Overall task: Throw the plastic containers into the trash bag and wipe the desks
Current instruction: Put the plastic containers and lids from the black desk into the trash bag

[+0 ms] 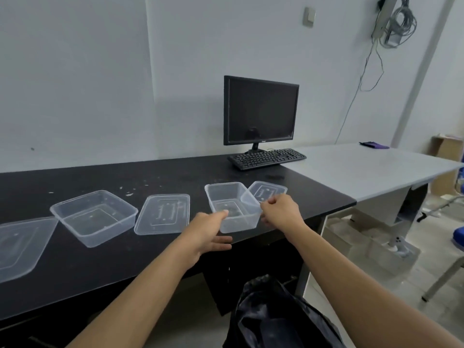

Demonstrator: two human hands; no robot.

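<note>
A clear plastic container (232, 197) stands near the front edge of the black desk (175, 177). My left hand (209, 229) touches its near left rim with the thumb, fingers spread below. My right hand (278, 210) pinches its right rim. A clear lid (270, 189) lies just behind it. Further left lie another lid (163, 213), a second container (94, 217) and a third lid (17, 244). A black trash bag (278, 317) sits on the floor under my right forearm. A purple cloth (374, 145) lies on the grey desk (364, 169).
A black monitor (259, 110) and keyboard (267, 158) stand at the back of the black desk. Crumbs dot the desk top. A blue chair (458, 237) and cardboard boxes (444, 149) are at the right. Cables (399, 21) hang on the wall.
</note>
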